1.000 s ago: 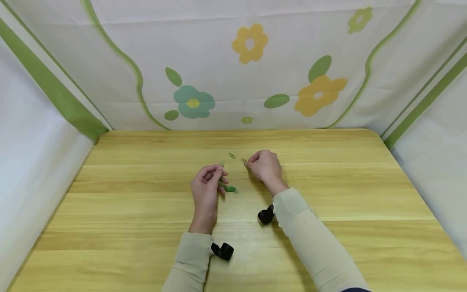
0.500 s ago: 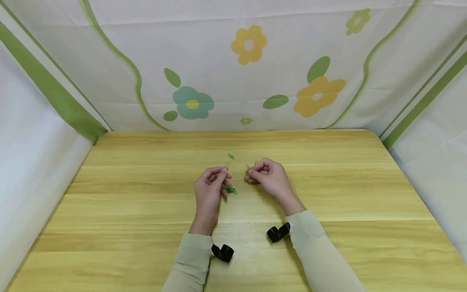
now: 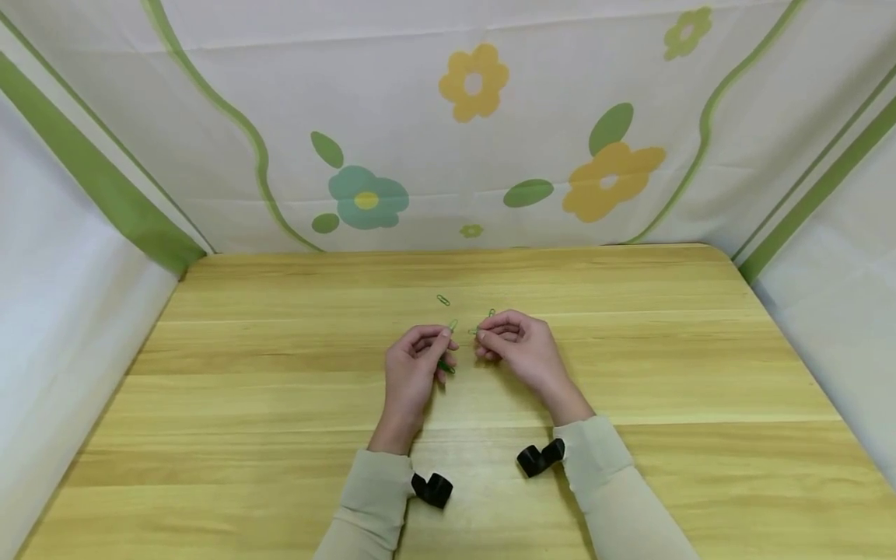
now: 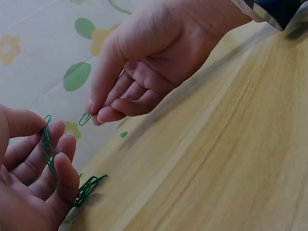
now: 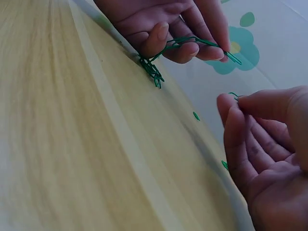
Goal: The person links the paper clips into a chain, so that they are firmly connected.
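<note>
My left hand pinches the end of a chain of linked green paper clips between thumb and index finger. From there the chain runs down across the other fingers, and its lower end hangs in a bunch below them. To its right, my right hand pinches a single green paper clip at thumb and fingertip. That clip points toward the chain's top clip, a small gap apart. In the right wrist view the single clip is mostly covered by the fingertips.
A loose green paper clip lies on the wooden table beyond the hands. Another clip lies just behind the right hand. A white flowered cloth hangs along the table's back edge. Black wrist cameras sit at both cuffs.
My right hand has drawn back toward me with the single clip, which has turned to point left. My left hand has moved right with the chain, so the two held clips are closer.
</note>
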The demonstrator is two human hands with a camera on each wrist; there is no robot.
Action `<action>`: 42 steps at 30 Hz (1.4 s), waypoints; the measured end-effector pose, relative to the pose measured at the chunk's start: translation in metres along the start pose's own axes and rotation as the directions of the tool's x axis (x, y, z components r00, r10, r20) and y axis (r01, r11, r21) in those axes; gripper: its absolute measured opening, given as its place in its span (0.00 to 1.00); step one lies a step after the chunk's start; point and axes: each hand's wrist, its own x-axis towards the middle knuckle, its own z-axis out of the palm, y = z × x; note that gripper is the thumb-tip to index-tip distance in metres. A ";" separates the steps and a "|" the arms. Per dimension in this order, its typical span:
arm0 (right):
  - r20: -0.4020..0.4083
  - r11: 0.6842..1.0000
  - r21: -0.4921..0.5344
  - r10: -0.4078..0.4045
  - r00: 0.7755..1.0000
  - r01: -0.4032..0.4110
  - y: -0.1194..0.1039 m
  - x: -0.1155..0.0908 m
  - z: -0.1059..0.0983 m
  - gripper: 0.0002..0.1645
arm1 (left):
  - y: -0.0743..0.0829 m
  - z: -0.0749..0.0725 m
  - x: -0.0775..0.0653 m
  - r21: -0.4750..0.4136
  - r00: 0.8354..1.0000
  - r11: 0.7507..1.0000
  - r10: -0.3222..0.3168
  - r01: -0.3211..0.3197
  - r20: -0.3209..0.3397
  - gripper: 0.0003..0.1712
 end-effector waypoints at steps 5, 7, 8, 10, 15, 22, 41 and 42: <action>-0.045 0.999 0.004 -0.054 0.998 0.054 0.002 0.000 -0.001 0.13 | 0.000 0.002 -0.001 0.006 1.000 1.000 0.004 -0.004 0.001 0.08; -0.058 0.998 0.004 -0.061 0.996 0.062 0.003 0.000 0.000 0.13 | 0.000 0.002 -0.001 0.007 1.000 1.000 0.002 -0.002 0.005 0.08; -0.061 0.998 0.006 -0.064 0.996 0.064 0.004 0.001 0.000 0.13 | 0.000 0.002 -0.001 0.009 1.000 1.000 0.002 -0.002 0.007 0.08; -0.057 0.997 0.019 -0.067 0.996 0.068 0.004 0.001 0.002 0.13 | 0.000 0.002 -0.001 0.012 1.000 1.000 0.001 -0.001 0.011 0.08; -0.033 0.990 0.110 -0.089 0.995 0.092 0.003 0.002 0.005 0.13 | 0.001 0.001 -0.001 0.026 1.000 1.000 0.003 -0.003 0.023 0.09; -0.061 0.991 0.088 -0.091 0.994 0.096 0.002 0.001 0.008 0.13 | 0.000 0.001 -0.001 0.050 0.999 0.999 -0.004 0.003 0.033 0.08; -0.127 0.978 0.097 -0.170 0.977 0.183 -0.001 -0.001 0.013 0.12 | -0.003 0.005 0.000 0.101 0.999 0.995 0.015 -0.018 0.034 0.07; -0.130 0.978 0.099 -0.170 0.977 0.184 -0.001 -0.001 0.013 0.11 | -0.003 0.005 0.000 0.103 0.999 0.995 0.011 -0.014 0.038 0.07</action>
